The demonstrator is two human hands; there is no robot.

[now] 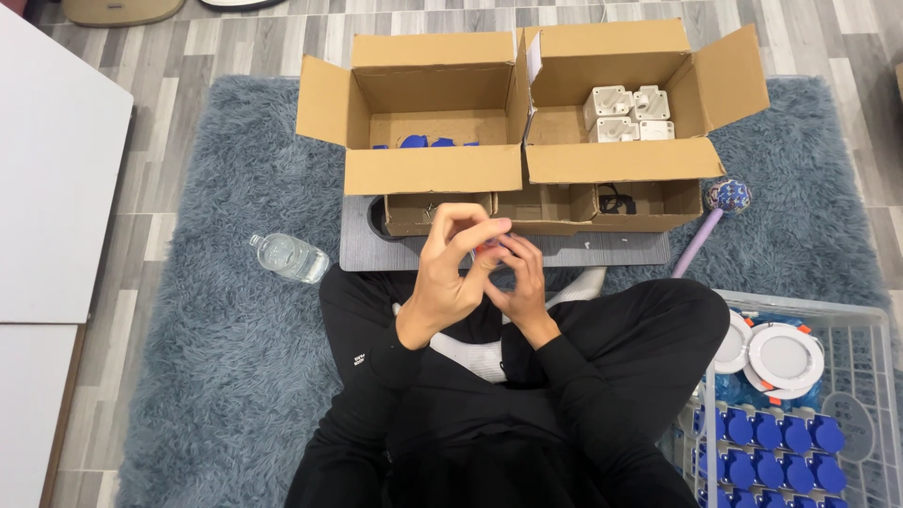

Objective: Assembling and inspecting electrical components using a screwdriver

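Legs: the person sits cross-legged in black clothes on a grey shaggy rug (226, 357); the lower body is cut off by the bottom edge.
Left hand (450, 273): raised over the lap, fingers curled, thumb and fingertips pinching a small red-orange piece (486, 248).
Right hand (517, 280): pressed close against the left, fingertips closed on the same small piece from the other side.
Small piece: held between both hands above the knees, mostly hidden by the fingers; its shape is too covered to make out.
Crate (870, 325): a clear plastic bin at the person's right, cut off by the frame edge, holding round white discs (785, 356) with orange clips and rows of blue caps (776, 433).
Bottle (289, 257): clear plastic, lying on its side on the rug to the left.
Mat (362, 246): a grey pad just beyond the hands, bearing a low cardboard tray (546, 209) whose contents are shadowed and unclear.
Purple stick (698, 242): lies on the rug, its patterned blue ball end near the tray's right corner.
Left box (433, 113): open cardboard, only slivers of blue parts (414, 142) showing above its front wall.
Right box (616, 103): open, touching the left box, with white plastic blocks (628, 114) at the back.
White panel (52, 179): far left, cropped.
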